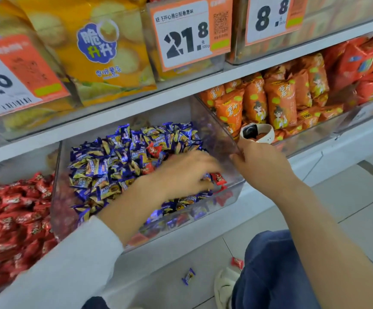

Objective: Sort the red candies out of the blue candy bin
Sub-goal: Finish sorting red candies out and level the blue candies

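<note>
We are crouched before white shop shelving (123, 112) over a pale tiled floor (359, 197), with clear plastic bins set along the lower shelf and orange price cards (190, 32) hanging from the one above. The blue candy bin (232, 186) sits in the middle, its long axis running from the front lip near us back and slightly right under the shelf, heaped with blue wrapped candies (118, 157). Several red candies (219, 178) lie among them: one near the front right corner just beside our fingertips, another (154, 149) farther back on top of the heap, a third (148, 168) between them. Our left hand (181, 172) reaches into the bin from the left, palm down, fingers spread over the candies; motion blur hides the fingertips, so we cannot tell whether they pinch anything. Our right hand (261, 163) pinches the top edge of the bin's clear right wall. To the left, a neighbouring bin (13, 219) full of red wrapped candies is cut off by the frame edge. To the right, a bin holds orange snack packets (279, 103), with a white-strapped watch (257, 132) lying on them. A blue candy (189, 276) and a red one (237, 263) lie on the floor near a white shoe (225, 286) and a blue trouser knee (277, 275).
</note>
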The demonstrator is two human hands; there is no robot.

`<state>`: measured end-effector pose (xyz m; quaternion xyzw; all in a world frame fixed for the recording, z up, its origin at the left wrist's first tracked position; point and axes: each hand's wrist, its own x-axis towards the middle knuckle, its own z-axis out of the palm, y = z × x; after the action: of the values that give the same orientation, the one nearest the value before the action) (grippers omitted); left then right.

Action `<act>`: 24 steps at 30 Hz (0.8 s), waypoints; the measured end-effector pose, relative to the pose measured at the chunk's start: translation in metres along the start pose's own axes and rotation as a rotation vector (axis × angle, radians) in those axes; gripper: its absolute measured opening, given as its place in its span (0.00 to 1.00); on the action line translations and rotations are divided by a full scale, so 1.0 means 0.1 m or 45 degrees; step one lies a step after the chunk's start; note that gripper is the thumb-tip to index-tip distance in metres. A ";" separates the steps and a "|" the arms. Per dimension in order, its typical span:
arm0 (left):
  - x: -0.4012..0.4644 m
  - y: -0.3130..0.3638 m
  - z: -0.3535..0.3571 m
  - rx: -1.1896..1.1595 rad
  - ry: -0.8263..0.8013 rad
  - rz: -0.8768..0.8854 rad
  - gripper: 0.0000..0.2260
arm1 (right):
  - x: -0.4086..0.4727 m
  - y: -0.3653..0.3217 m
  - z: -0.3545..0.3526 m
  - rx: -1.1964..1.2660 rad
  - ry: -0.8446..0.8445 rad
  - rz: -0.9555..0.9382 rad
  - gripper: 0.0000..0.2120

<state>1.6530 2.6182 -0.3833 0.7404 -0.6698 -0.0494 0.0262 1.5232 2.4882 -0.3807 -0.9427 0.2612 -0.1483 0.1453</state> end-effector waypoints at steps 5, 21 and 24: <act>0.30 -0.06 0.41 0.165 -0.243 0.393 0.19 | -0.02 0.02 0.01 0.029 -0.009 -0.008 0.09; 0.70 -0.35 0.44 1.207 -0.802 -0.452 0.29 | -0.01 0.04 0.00 -0.020 -0.004 -0.081 0.11; 0.70 -0.39 0.35 1.144 -0.800 -0.576 0.29 | 0.00 0.05 -0.01 -0.023 -0.022 -0.082 0.11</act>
<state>1.6948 2.5530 -0.4252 0.7533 -0.4263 0.0178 -0.5005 1.5202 2.4843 -0.3812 -0.9532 0.2307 -0.1425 0.1340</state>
